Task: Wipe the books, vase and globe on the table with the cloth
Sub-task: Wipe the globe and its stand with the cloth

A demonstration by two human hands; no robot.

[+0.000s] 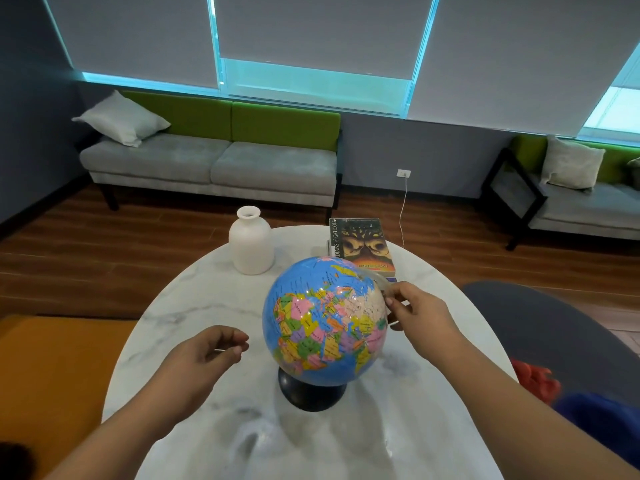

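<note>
A colourful globe on a black base stands in the middle of the round white marble table. My right hand pinches the clear plastic arc on the globe's right side. My left hand hovers left of the globe with loosely curled fingers and holds nothing. A white vase stands at the back left of the table. Books lie stacked at the back right, behind the globe. A red cloth lies bunched at the table's right edge.
A dark round seat is close to the table's right side. An orange surface lies to the left. A grey and green sofa stands along the far wall, another sofa at the right. A white cable hangs from a wall socket.
</note>
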